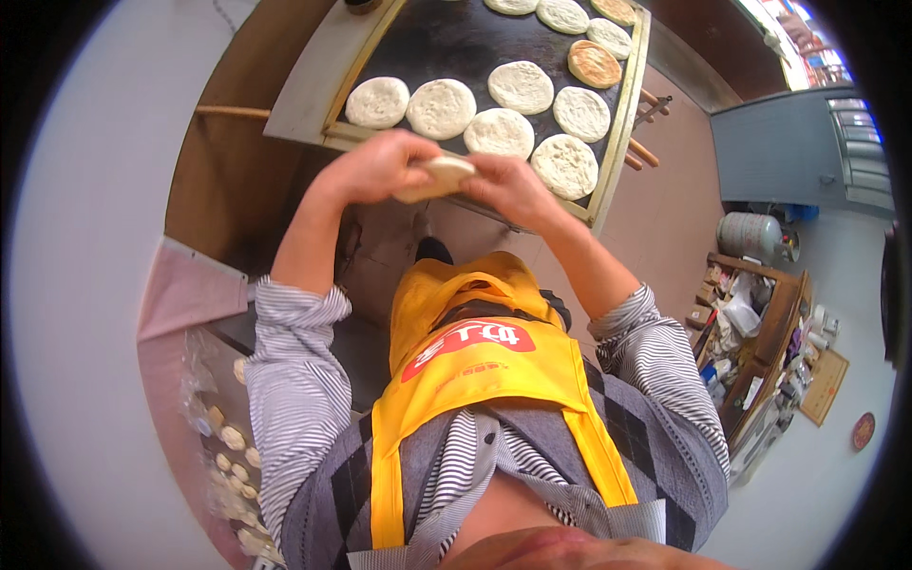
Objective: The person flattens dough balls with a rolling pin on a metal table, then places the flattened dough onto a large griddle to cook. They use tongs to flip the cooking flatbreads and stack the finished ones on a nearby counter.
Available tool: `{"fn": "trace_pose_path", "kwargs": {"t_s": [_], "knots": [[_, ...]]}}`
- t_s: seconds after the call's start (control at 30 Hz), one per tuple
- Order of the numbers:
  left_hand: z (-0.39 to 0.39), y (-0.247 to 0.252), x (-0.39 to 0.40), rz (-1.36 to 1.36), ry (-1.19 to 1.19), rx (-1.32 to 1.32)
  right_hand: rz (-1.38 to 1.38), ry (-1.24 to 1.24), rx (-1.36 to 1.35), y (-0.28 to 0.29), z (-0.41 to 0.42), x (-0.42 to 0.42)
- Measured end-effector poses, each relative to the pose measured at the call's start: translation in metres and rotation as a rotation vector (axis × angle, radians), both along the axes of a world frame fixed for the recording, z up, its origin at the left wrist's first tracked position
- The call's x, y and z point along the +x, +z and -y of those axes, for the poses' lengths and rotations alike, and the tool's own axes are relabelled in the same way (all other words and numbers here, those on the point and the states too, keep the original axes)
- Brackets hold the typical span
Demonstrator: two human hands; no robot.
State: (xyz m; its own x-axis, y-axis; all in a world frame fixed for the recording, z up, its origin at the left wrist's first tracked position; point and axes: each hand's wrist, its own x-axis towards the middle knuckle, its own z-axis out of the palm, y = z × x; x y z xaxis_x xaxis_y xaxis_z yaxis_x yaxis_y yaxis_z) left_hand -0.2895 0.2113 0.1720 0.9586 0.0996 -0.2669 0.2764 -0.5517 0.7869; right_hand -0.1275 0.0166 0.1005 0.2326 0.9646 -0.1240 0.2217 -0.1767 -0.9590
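Observation:
Between my two hands is a round of pale dough (436, 179), tilted and a little blurred. My left hand (381, 167) grips its one edge with thumb and fingers, and my right hand (507, 187) pinches the opposite edge. Both hands are just off the near edge of a dark flat griddle (456, 43) with a yellowish frame. Several pale flatbreads lie on the griddle, among them one flatbread (441, 108) just beyond my hands and another (565, 167) near the right corner. A browned flatbread (594, 64) lies by the right side.
To the lower left, a work surface (228, 349) holds several dough pieces (232, 437) and clear plastic. Wooden handles (643, 152) stick out beyond the griddle's right side. A gas cylinder (749, 236) and a cluttered wooden cabinet (776, 306) stand at the right.

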Motion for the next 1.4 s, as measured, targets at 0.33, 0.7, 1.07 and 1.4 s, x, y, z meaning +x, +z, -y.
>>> {"fn": "trace_pose_path", "kwargs": {"t_s": [0.33, 0.7, 1.07, 1.4], "knots": [[-0.153, -0.086, 0.188, 0.468, -0.173, 0.312, 0.574, -0.304, 0.201, -0.042, -0.148, 0.151], [-0.13, -0.161, 0.111, 0.472, -0.326, 0.354, 0.914, -0.017, 0.006, -0.087, -0.125, 0.071], [-0.176, -0.154, 0.15, 0.55, -0.217, 0.514, 1.021, -0.136, -0.013, -0.085, -0.15, 0.1], [-0.206, -0.18, 0.203, 0.535, -0.361, 0.304, 0.937, -0.202, 0.088, -0.12, -0.176, 0.14]]}}
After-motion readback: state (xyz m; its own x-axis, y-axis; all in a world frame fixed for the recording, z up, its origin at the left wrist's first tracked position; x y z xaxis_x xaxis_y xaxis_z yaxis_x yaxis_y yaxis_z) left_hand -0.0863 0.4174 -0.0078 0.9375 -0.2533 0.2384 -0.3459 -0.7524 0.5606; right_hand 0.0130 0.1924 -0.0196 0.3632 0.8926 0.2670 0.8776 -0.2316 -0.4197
